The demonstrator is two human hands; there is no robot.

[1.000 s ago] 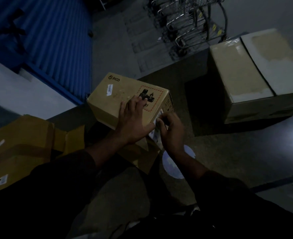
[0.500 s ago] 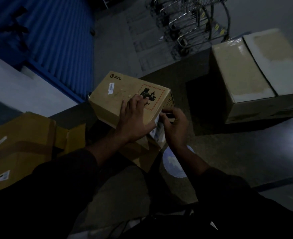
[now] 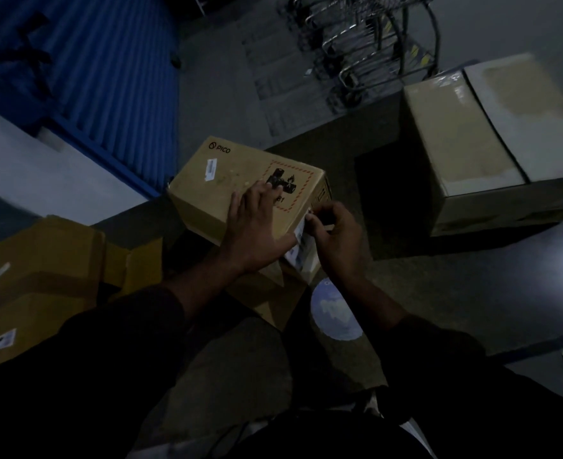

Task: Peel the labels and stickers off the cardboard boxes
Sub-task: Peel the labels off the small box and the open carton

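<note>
— Brown cardboard, that small box with the printed logo [image 3: 240,180]: where is it for you?

— In front of you, tilted, its far corner raised, resting on a flattened piece of brown cardboard [image 3: 266,299] on the dim grey floor [image 3: 439,293]. Your left hand [image 3: 257,230] lies flat on its top face, fingers straight and spread, the fingertips [image 3: 263,188] reaching the red-bordered hazard label [image 3: 290,183]. That grip is apart, pressing down, curled round nothing.

— And your right?

— Your right hand [image 3: 339,233] is at the near right corner of the box. Its thumb and forefinger are together, clamped on the upper edge of the white printed label [image 3: 301,251] that runs down the side face. How much of that label is loose you cannot tell in this light.

— Anything else stuck on the box?

— A small white barcode sticker [image 3: 211,166] on the top face, near the logo, well apart from both hands.

— Around you?

— A large taped cardboard carton [image 3: 472,154] stands to your right, a stack of yellow-brown boxes [image 3: 35,286] to your left, and metal trolleys [image 3: 372,44] stand farther back.
</note>
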